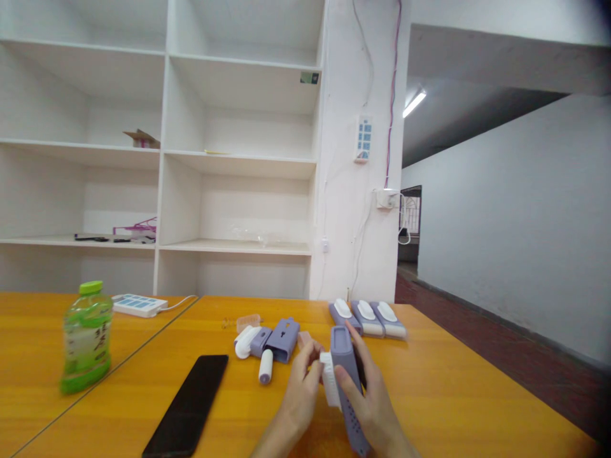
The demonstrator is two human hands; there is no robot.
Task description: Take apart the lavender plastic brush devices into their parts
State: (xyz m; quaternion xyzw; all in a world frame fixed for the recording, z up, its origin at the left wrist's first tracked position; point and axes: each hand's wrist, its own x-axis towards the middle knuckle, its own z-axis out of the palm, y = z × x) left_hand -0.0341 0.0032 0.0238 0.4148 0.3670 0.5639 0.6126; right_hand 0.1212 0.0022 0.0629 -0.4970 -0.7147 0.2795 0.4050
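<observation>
My right hand [370, 397] is wrapped round a long purple plastic case [344, 375], held upright over the orange table [453, 394]. My left hand [300, 385] pinches a white ridged piece [328, 380] against the case's left side. Just beyond my hands lie loose parts: a purple housing [282, 339], a white-and-purple piece [247, 341] and a small white roller [265, 366]. Three finished purple-and-white units [367, 316] lie side by side at the table's far edge.
A black phone [188, 404] lies face down at the left front. A green drink bottle [86, 337] stands further left, with a white power strip [138, 305] behind it. White shelving [162, 159] fills the back wall. A corridor opens to the right.
</observation>
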